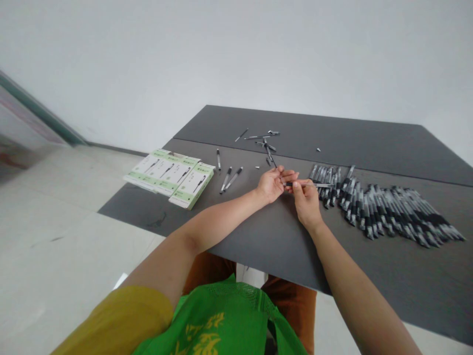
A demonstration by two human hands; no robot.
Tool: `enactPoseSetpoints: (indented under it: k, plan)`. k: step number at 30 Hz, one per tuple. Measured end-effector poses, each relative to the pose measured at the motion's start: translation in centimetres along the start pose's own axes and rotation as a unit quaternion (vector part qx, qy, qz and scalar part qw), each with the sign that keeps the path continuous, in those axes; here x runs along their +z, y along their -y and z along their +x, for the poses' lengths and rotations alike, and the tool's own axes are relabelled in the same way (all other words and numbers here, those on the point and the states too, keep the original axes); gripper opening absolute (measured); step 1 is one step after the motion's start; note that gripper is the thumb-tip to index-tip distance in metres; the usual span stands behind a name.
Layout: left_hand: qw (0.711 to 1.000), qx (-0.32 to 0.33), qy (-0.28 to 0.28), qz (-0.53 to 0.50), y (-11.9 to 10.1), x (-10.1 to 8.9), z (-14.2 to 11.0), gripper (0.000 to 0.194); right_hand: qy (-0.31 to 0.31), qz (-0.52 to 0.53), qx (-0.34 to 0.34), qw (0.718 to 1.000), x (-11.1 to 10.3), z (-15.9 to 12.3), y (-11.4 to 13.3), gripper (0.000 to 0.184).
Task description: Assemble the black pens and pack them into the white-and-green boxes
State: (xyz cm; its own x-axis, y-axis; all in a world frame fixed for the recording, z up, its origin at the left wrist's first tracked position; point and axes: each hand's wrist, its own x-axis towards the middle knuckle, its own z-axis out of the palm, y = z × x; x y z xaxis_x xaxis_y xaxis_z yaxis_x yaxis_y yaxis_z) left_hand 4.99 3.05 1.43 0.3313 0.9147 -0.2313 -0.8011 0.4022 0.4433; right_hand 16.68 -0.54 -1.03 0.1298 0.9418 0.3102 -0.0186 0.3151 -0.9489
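Note:
Over the dark grey table (258, 236), my left hand (272, 183) and my right hand (306, 199) meet at one thin pen (314, 185) with a black grip. My right hand pinches the pen near its grip, with the barrel pointing right. My left hand's fingertips close on the pen's left end. A long row of several black and silver pens (384, 207) lies just right of my hands.
Green and white pen boxes (172, 176) lie at the table's left corner. Two pens (231, 178) and scattered pen parts (264, 140) lie beyond my left hand. A green mesh bag (225, 325) rests on my lap. Pale floor tiles spread left.

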Motion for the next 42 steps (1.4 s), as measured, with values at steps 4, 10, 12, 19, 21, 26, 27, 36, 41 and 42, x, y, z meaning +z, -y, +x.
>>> enactPoseSetpoints:
  k: [4,10,12,19,21,26,27,36,41,42]
  plan:
    - [1.0,0.011,0.018,-0.005,0.3,0.4,-0.4,0.027,-0.032,-0.082,-0.064,0.994,-0.2,-0.4,0.6,0.026]
    - [0.999,0.013,0.023,-0.033,-0.4,0.6,-0.2,0.027,-0.015,-0.024,-0.018,0.999,-0.4,0.0,-0.6,0.027]
    - [0.999,0.014,0.022,-0.033,-0.6,0.7,-0.1,0.027,-0.007,-0.051,-0.031,0.998,-0.4,0.0,-0.5,0.027]
    - [0.998,-0.014,0.06,-0.026,-0.2,1.3,-0.4,0.029,-0.058,-0.11,-0.075,0.989,-0.1,-0.5,1.1,0.027]
    - [0.998,-0.013,0.057,-0.039,-0.2,1.3,-0.4,0.028,-0.055,-0.087,-0.064,0.993,0.0,-0.5,1.0,0.027]
    - [0.997,0.022,0.051,-0.052,-0.4,1.3,-0.3,0.026,-0.037,-0.089,-0.072,0.993,-0.3,-0.3,0.1,0.032]
    - [0.997,0.024,0.048,-0.048,-0.4,1.3,-0.3,0.026,-0.035,-0.097,-0.075,0.992,-0.4,-0.3,0.0,0.032]
    - [0.999,0.039,0.021,-0.029,1.0,1.6,-0.1,0.021,-0.064,-0.079,-0.059,0.993,-0.6,-0.3,0.0,0.033]
    - [0.999,0.047,0.019,0.019,2.3,0.6,0.3,0.019,-0.074,0.077,-0.002,0.994,-0.3,-0.2,-0.3,0.031]
    - [0.998,0.039,0.022,0.034,2.4,0.5,0.3,0.02,-0.072,0.117,0.008,0.991,-0.1,-0.1,-0.1,0.03]
